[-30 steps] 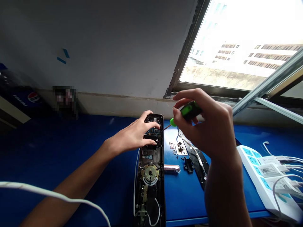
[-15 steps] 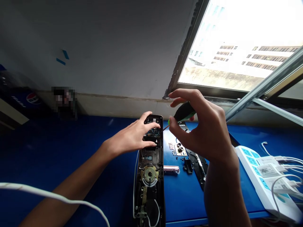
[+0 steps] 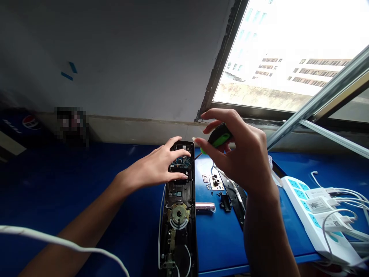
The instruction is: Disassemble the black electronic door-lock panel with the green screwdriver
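An opened long black device housing lies lengthwise on the blue table, its inside facing up. In its far end sits a circuit board; nearer me is a round metal part. My left hand rests across the far end with fingers spread, the fingertips over the board and the thumb below it. My right hand holds a black and green screwdriver tilted between thumb and fingers. Its shaft points down-left to the housing's right edge; whether the tip touches a screw cannot be made out.
Right of the housing lie a small square module, loose screws, a black bracket, a pinkish cylinder and a long black panel. A white power strip with plugged chargers stands at right. A white cable crosses the lower left.
The view has shifted slightly, moving most things left. The screwdriver has turned in my right hand, showing more green on its handle, and the right thumb has straightened. My left hand stays on the housing.
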A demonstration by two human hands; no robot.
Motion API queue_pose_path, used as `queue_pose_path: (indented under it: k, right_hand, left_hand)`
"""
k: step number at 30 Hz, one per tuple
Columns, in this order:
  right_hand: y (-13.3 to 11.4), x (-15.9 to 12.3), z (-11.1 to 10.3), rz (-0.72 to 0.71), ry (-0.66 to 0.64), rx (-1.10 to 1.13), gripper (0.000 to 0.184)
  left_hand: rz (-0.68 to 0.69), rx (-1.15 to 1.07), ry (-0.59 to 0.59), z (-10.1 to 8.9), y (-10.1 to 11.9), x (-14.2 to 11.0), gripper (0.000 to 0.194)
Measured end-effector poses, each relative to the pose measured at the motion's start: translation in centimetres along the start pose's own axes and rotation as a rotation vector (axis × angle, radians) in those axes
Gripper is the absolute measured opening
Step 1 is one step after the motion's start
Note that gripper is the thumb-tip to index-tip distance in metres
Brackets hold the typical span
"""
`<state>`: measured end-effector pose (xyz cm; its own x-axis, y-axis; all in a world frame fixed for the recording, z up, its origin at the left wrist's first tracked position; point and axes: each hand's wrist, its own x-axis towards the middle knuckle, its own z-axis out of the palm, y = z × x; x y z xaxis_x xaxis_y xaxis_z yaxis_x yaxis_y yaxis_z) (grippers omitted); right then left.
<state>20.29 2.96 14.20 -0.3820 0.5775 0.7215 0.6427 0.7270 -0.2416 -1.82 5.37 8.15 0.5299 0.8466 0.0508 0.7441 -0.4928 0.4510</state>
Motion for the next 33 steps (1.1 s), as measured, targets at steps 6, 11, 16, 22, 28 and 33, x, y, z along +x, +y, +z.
queue_pose_path:
  k: [6, 11, 16, 22, 28, 33]
  right_hand:
    - [-0.1, 0.0, -0.1, -0.021, 0.009, 0.023, 0.049]
    - [-0.4, 0.1, -0.5, 0.035, -0.063, 0.039, 0.038]
    - [-0.4, -0.1, -0.4, 0.015, -0.030, 0.004, 0.045]
    - [-0.1, -0.1, -0.4, 0.012, -0.027, 0.017, 0.044]
    - [-0.3, 0.0, -0.3, 0.026, -0.011, 0.018, 0.036]
    - [-0.1, 0.2, -0.5, 0.019, 0.080, 0.071, 0.039]
  left_hand:
    - [0.057, 0.051, 0.100, -0.1, -0.4, 0.0, 0.061]
    - [0.141, 0.077, 0.218, -0.2, -0.2, 0.0, 0.045]
    - [0.244, 0.072, 0.319, -0.2, 0.0, 0.3, 0.026]
    - [0.290, 0.069, 0.277, 0.1, 0.3, 0.6, 0.022]
    - [0.265, 0.086, 0.225, 0.5, 0.4, 0.7, 0.024]
    - [0.259, 0.083, 0.230, 0.6, 0.7, 0.7, 0.024]
